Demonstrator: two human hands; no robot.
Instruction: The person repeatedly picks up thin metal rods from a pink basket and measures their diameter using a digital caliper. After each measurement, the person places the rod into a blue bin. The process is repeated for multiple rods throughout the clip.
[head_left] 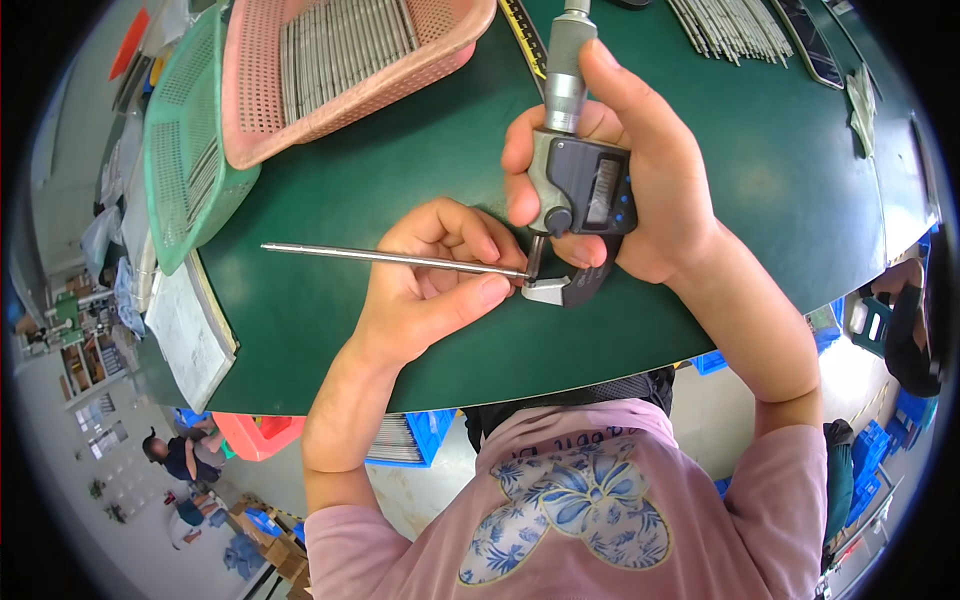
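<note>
Head camera view, looking down at a person's two bare hands over a dark green table [400, 170]. Left hand [430, 275] pinches a thin metal rod [390, 258] near its right end, thumb and fingers closed around it; the rod lies level and runs out to the left above the table. Right hand [625, 185] is wrapped around a digital micrometer [580, 185], held upright with the thumb on its grey thimble. The rod's right tip sits in the micrometer's measuring gap at the near end; whether the faces actually touch the rod is hard to tell. At far left a pink basket [350, 70] of metal rods rests tilted against a green basket [185, 160]. More loose rods [730, 25] lie at the far right. A paper pad [190, 325] sits at the table's left edge.
</note>
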